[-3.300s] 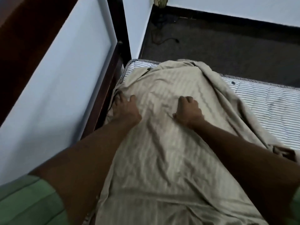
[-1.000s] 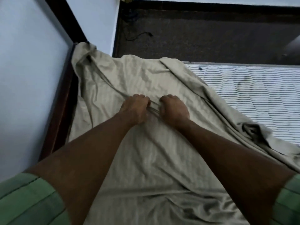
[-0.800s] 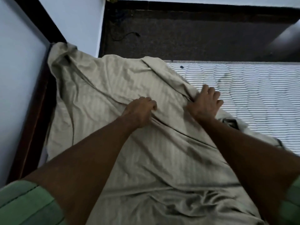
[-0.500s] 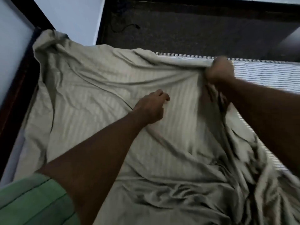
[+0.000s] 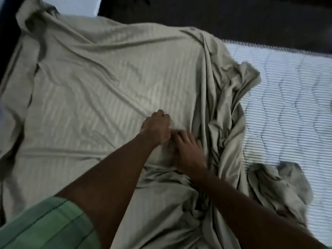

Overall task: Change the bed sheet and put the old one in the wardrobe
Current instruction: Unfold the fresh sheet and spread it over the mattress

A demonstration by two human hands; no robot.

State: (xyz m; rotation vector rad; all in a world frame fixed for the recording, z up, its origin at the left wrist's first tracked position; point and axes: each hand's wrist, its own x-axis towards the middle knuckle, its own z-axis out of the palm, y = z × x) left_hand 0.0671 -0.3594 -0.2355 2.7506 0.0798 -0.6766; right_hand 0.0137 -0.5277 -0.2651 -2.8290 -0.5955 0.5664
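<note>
now the right hand (image 5: 188, 150), which half a second ago lifted a fold at upper right, lies with loose fingers on the beige sheet (image 5: 107, 83) at centre beside the left hand (image 5: 157, 127), curled gripping cloth; the striped mattress (image 5: 287, 105) at right needs covering.

Both bare arms reach toward twelve o'clock; the left hand (image 5: 156, 127) is fisted, the right hand (image 5: 188, 150), at its four o'clock, seemingly spread flat.
</note>
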